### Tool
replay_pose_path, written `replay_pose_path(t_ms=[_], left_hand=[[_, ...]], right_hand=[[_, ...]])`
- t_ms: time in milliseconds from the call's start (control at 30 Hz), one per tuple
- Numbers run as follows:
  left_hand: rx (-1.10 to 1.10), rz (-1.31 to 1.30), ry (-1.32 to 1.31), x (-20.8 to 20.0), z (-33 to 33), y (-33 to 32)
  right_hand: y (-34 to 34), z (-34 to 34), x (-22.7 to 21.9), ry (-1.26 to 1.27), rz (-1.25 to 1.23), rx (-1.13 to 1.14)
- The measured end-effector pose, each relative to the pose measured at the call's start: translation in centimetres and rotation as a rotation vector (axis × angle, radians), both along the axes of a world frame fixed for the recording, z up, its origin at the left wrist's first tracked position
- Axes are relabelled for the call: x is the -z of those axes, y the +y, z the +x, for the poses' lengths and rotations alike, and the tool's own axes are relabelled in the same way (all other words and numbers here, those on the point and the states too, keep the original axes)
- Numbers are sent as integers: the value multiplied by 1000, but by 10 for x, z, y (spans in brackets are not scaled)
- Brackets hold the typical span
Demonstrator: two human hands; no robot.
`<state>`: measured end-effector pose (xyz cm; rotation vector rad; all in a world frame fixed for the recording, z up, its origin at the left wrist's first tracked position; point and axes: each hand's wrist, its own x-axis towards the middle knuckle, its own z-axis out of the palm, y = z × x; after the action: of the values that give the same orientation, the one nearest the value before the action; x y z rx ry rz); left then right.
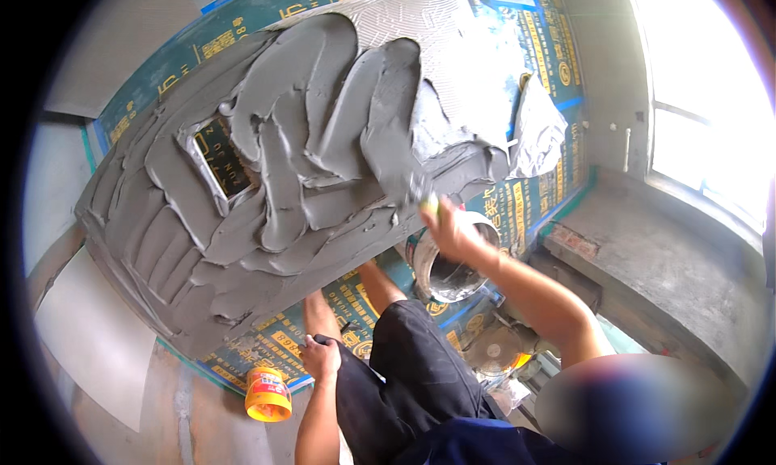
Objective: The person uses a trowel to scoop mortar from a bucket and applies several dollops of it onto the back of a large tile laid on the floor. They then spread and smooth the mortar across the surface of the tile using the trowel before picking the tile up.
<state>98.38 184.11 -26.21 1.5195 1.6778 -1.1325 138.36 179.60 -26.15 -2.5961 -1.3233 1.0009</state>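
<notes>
A large slab (404, 16) lies in front of me, its ridged pale back mostly coated with thick grey mortar (283, 158). My right hand (451, 229) grips a trowel (416, 189) by its yellow-green handle. Motion smears the blade, which is against the mortar near the slab's near right edge. Around a rectangular cutout (218, 162) on the left, the mortar forms raised ridges. My left hand (321, 357) is closed beside my knee, off the slab; whatever it may hold is hidden.
A white bucket (422, 263) with grey residue inside stands under my right forearm. An orange-yellow pail (268, 394) sits at lower left. Crumpled white plastic (540, 130) lies by the slab's right end. Green printed sheeting (558, 53) covers the floor. A concrete ledge (655, 231) runs below the window.
</notes>
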Motion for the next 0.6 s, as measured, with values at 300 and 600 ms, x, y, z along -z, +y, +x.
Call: replay_pose_path(t_ms=[300,600], left_hand=[[55,-63,14,2,16,8],[122,-64,105,-5,15,15]], right_hand=[[-25,126,8,-408,-48,-16],[24,-5,-38,409,-264,837]])
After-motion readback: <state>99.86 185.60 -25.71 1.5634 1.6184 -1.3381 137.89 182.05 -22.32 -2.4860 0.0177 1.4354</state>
